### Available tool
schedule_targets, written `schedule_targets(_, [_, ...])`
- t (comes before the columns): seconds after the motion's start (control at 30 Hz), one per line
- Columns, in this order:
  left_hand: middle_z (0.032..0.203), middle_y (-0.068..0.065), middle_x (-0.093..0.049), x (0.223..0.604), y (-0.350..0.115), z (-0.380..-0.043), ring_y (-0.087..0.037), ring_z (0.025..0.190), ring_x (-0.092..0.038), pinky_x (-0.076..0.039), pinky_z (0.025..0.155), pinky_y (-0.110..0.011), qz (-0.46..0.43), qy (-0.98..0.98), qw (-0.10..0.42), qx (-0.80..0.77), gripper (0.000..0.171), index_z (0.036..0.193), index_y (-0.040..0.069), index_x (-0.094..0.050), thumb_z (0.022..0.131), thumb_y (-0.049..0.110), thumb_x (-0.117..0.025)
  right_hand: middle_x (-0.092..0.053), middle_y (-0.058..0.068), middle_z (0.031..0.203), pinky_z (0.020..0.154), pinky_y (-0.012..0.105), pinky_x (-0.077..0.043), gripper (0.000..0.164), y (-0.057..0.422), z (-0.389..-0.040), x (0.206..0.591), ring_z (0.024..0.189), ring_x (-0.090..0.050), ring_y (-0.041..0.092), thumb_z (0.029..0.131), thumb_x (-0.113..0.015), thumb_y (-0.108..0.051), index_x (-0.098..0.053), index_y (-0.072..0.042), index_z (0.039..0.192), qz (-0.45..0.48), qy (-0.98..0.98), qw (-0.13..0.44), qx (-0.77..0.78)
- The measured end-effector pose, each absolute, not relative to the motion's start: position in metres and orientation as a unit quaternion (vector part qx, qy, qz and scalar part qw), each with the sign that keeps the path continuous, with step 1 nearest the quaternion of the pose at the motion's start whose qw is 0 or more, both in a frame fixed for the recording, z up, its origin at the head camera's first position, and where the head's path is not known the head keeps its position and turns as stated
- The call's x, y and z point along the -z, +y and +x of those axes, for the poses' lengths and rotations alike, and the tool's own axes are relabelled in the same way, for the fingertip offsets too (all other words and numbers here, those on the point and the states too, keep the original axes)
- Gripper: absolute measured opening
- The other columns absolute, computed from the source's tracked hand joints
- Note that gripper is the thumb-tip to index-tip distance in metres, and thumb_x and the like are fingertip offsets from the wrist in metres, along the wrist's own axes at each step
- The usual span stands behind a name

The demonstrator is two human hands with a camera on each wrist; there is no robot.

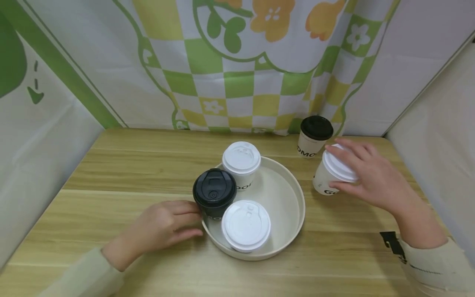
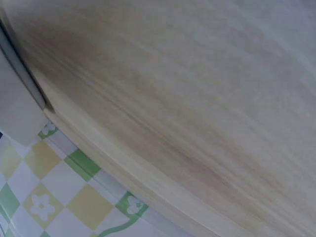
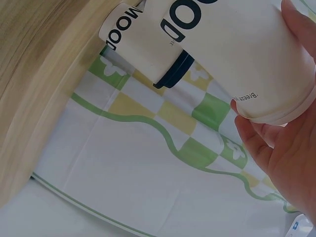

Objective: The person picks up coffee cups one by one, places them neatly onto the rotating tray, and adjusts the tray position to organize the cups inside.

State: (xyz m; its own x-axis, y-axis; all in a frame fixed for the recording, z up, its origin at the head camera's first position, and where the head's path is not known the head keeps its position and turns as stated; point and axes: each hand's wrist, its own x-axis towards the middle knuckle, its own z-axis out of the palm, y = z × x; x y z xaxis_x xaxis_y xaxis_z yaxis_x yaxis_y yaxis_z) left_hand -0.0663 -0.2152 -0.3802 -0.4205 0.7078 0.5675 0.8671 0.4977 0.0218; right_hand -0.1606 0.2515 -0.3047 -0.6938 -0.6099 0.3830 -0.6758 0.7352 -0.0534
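My right hand grips a white paper coffee cup by its white lid, thumb on the near side and fingers on the far side. In the right wrist view the same hand is curled round the lid end of the cup. At the left rim of a round cream tray lies my left hand, its fingertips beside a black cup with a black lid; whether they touch tray or cup is hard to tell. Two white-lidded cups, one behind and one in front, also stand on the tray.
A smaller white cup with a black lid stands on the wooden table behind the gripped cup. Behind the table's far edge hangs a checked, flowered curtain. White fabric walls flank both sides. The left wrist view holds only table and curtain.
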Motion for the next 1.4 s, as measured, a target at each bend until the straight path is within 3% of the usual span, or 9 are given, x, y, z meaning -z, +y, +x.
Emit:
schedule_targets(0.23, [0.099, -0.001, -0.073, 0.383, -0.215, -0.070, -0.012, 0.089, -0.071, -0.062, 0.077, -0.026, -0.457, -0.838, 0.259, 0.147, 0.030, 0.095, 0.012, -0.075, 0.095, 0.040, -0.064, -0.052, 0.014, 0.144, 0.080, 0.060, -0.053, 0.085, 0.251, -0.160, 0.303, 0.117, -0.051, 0.041, 0.069, -0.087, -0.033, -0.050, -0.021, 0.144, 0.358, -0.912, 0.178, -0.094])
schedule_targets(0.53, [0.100, -0.004, -0.076, 0.388, -0.224, -0.082, -0.015, 0.087, -0.074, -0.063, 0.076, -0.025, -0.451, -0.838, 0.255, 0.168, 0.027, 0.095, 0.010, -0.076, 0.078, 0.031, -0.080, -0.052, 0.015, 0.144, 0.079, 0.060, -0.053, 0.086, 0.252, -0.158, 0.303, 0.117, -0.051, 0.042, 0.069, -0.088, -0.032, -0.050, -0.021, 0.145, 0.356, -0.912, 0.177, -0.096])
schedule_targets(0.77, [0.105, -0.008, -0.076, 0.390, -0.232, -0.095, -0.020, 0.091, -0.075, -0.063, 0.078, -0.028, -0.453, -0.838, 0.234, 0.195, 0.027, 0.099, 0.009, -0.076, 0.086, 0.032, -0.076, -0.051, 0.013, 0.146, 0.081, 0.061, -0.053, 0.087, 0.252, -0.156, 0.301, 0.118, -0.050, 0.041, 0.070, -0.088, -0.032, -0.048, -0.023, 0.147, 0.349, -0.917, 0.169, -0.097])
schedule_targets(1.03, [0.111, -0.010, -0.075, 0.387, -0.236, -0.105, -0.024, 0.097, -0.074, -0.063, 0.082, -0.032, -0.452, -0.843, 0.209, 0.203, 0.036, 0.103, 0.007, -0.075, 0.072, 0.021, -0.086, -0.050, 0.013, 0.145, 0.081, 0.061, -0.053, 0.086, 0.251, -0.156, 0.299, 0.119, -0.050, 0.041, 0.070, -0.088, -0.031, -0.049, -0.023, 0.146, 0.352, -0.915, 0.171, -0.095])
schedule_targets(1.4, [0.114, -0.010, -0.074, 0.389, -0.238, -0.111, -0.025, 0.103, -0.072, -0.063, 0.087, -0.036, -0.449, -0.854, 0.187, 0.187, 0.038, 0.105, 0.007, -0.075, 0.072, 0.023, -0.086, -0.051, 0.013, 0.144, 0.082, 0.059, -0.052, 0.086, 0.249, -0.157, 0.296, 0.120, -0.049, 0.041, 0.069, -0.088, -0.032, -0.050, -0.023, 0.145, 0.354, -0.914, 0.175, -0.095])
